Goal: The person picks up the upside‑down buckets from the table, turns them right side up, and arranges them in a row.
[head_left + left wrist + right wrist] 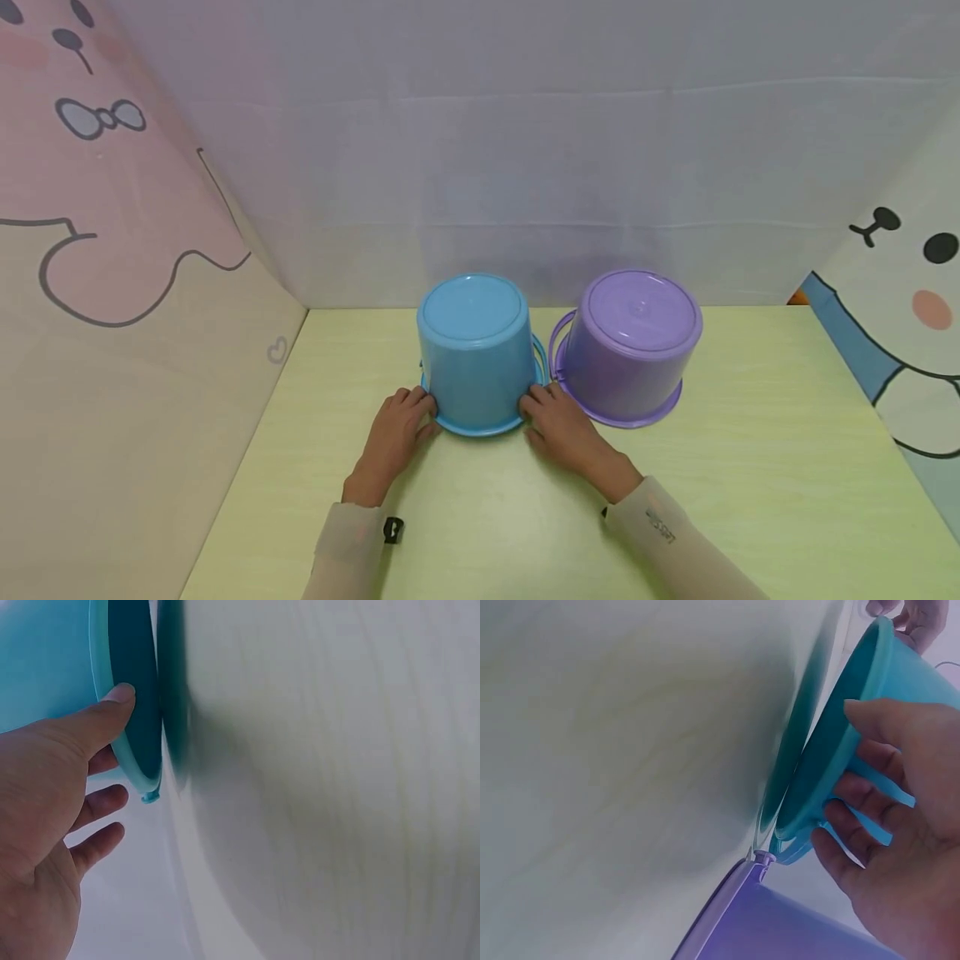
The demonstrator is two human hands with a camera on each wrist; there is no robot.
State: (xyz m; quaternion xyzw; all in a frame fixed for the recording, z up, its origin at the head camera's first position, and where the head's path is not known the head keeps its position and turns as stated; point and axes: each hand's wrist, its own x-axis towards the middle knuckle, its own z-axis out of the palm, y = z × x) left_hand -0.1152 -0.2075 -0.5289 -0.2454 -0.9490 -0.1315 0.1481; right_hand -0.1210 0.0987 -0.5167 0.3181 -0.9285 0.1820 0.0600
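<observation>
A blue plastic bucket (476, 358) is upside down, its base facing up. My left hand (399, 429) grips its rim at the left, thumb over the edge in the left wrist view. On the opposite side my right hand (566, 429) holds the rim (847, 750) between thumb and fingers. Both wrist views show a dark gap between part of that rim and the table, so the bucket is tilted, with its near side raised. The blue handle (540, 358) hangs on the right, close to the purple bucket.
A purple bucket (633, 367), also upside down, stands right beside the blue one, its handle (558, 333) towards it. A pale wall (525, 167) rises behind the light wooden table (480, 517). Panels with cartoon prints flank both sides.
</observation>
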